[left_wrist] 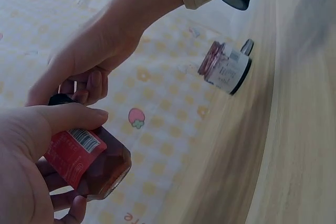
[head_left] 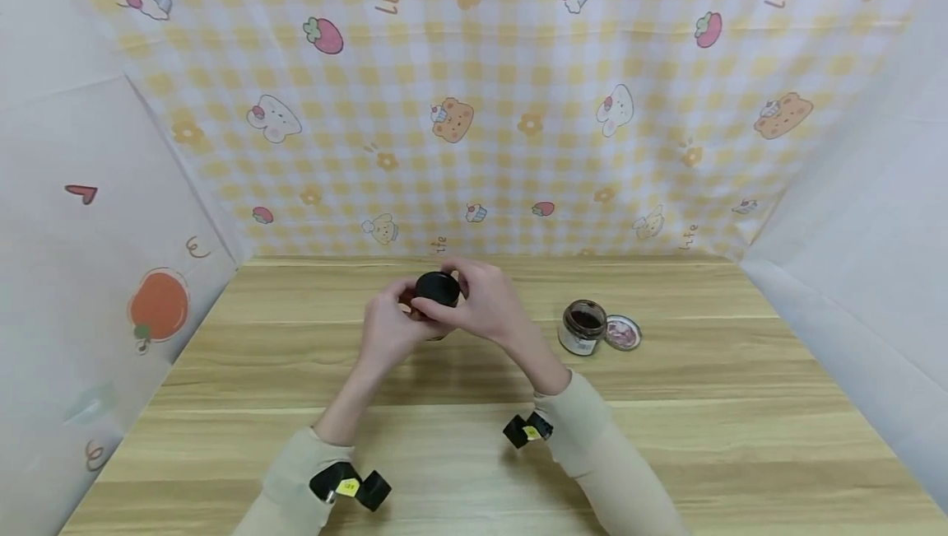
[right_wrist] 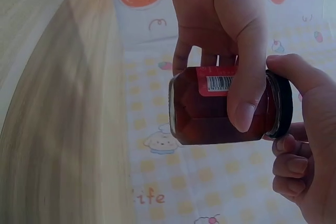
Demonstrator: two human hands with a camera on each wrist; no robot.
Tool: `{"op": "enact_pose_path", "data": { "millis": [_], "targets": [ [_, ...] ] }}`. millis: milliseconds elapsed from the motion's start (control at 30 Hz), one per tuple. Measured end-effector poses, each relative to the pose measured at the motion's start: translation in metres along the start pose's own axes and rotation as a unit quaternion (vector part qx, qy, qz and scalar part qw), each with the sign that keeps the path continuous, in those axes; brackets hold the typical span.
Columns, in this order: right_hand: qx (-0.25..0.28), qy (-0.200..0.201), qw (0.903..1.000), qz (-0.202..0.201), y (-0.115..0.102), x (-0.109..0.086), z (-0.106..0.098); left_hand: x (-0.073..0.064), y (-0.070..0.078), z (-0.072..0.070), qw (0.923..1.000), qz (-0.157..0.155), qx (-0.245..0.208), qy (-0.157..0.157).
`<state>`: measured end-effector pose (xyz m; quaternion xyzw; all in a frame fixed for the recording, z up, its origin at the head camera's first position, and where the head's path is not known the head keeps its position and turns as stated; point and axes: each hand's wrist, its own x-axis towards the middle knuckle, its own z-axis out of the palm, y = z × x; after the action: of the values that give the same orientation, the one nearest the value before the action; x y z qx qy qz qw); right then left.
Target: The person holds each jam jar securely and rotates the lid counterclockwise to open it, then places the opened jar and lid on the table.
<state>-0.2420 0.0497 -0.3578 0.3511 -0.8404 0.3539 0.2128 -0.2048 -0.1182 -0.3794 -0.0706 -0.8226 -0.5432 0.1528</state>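
Between both hands, above the table, is a glass jar (right_wrist: 202,121) of dark reddish-brown contents, with a red label and barcode. My left hand (head_left: 388,323) grips the jar's body, its thumb across the label in the right wrist view. With thumb and fingers, my right hand (head_left: 485,299) pinches the rim of the black lid (head_left: 438,288). The lid sits on the jar's mouth. In the left wrist view the jar (left_wrist: 105,169) shows its base, while the left hand (left_wrist: 26,156) covers part of the label.
To the right on the wooden table (head_left: 704,388) stands a second jar (head_left: 582,328), uncovered, with dark contents. Its lid (head_left: 623,333) lies beside it, inner side up and smeared. A yellow checked cloth (head_left: 518,67) hangs behind the table, with white sheets (head_left: 67,272) at the sides.
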Motion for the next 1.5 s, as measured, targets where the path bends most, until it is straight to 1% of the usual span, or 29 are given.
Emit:
{"op": "enact_pose_path", "data": {
  "millis": [200, 367, 567, 667, 867, 1000, 1100, 1267, 1400, 1500],
  "targets": [
    [0.008, -0.007, 0.9998, 0.018, 0.002, -0.009, -0.016, -0.002, 0.011, 0.009, 0.9997, 0.002, -0.015, -0.021],
    [0.011, -0.008, 0.9998, 0.016, 0.005, -0.016, -0.027, -0.003, 0.019, 0.017, 0.9989, 0.004, -0.021, -0.041],
    [0.0, 0.002, 1.0, 0.005, 0.004, -0.022, -0.041, -0.004, 0.026, 0.024, 0.9975, 0.006, -0.034, -0.062],
    [-0.006, 0.005, 0.9999, 0.007, 0.003, -0.025, -0.047, -0.004, 0.03, 0.027, 0.997, 0.011, -0.034, -0.068],
    [-0.031, 0.003, 0.9993, 0.018, 0.001, -0.03, -0.057, -0.003, 0.038, 0.033, 0.9967, 0.007, -0.034, -0.074],
    [-0.034, 0.014, 0.9993, 0.01, 0.002, -0.032, -0.062, -0.001, 0.042, 0.037, 0.9957, 0.006, -0.039, -0.083],
    [-0.034, 0.027, 0.9991, -0.005, 0.003, -0.035, -0.064, -0.001, 0.045, 0.039, 0.9947, 0.002, -0.041, -0.094],
    [-0.013, 0.037, 0.9989, -0.026, 0.006, -0.038, -0.067, -0.002, 0.048, 0.039, 0.9925, 0.004, -0.045, -0.114],
    [0.018, 0.022, 0.9992, -0.028, 0.008, -0.04, -0.071, -0.003, 0.048, 0.038, 0.9888, 0.014, -0.058, -0.137],
    [0.037, 0.007, 0.9987, -0.034, 0.01, -0.041, -0.074, -0.002, 0.048, 0.036, 0.985, 0.015, -0.071, -0.157]
  ]
}}
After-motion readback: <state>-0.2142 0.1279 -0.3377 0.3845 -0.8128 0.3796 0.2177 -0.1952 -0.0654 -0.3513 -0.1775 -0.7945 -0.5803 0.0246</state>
